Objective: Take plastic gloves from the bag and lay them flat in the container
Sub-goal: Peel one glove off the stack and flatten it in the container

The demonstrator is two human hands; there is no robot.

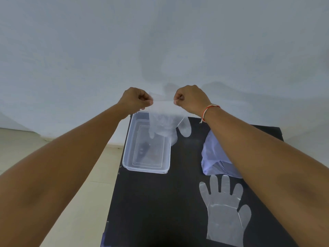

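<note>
My left hand (136,101) and my right hand (191,99) each pinch a corner of the cuff of a clear plastic glove (165,123). The glove hangs between them, fingers down, over the far end of the clear rectangular container (130,145). Its thumb dangles to the right of the container. The container stands on the black table (160,202) at the left. A second clear glove (226,209) lies flat on the table at the near right. The pale bluish plastic bag (212,154) lies crumpled behind it, partly hidden by my right forearm.
A white wall fills the upper view beyond the table's far edge. Beige floor shows to the left of the table. A red-and-white thread band circles my right wrist (207,111).
</note>
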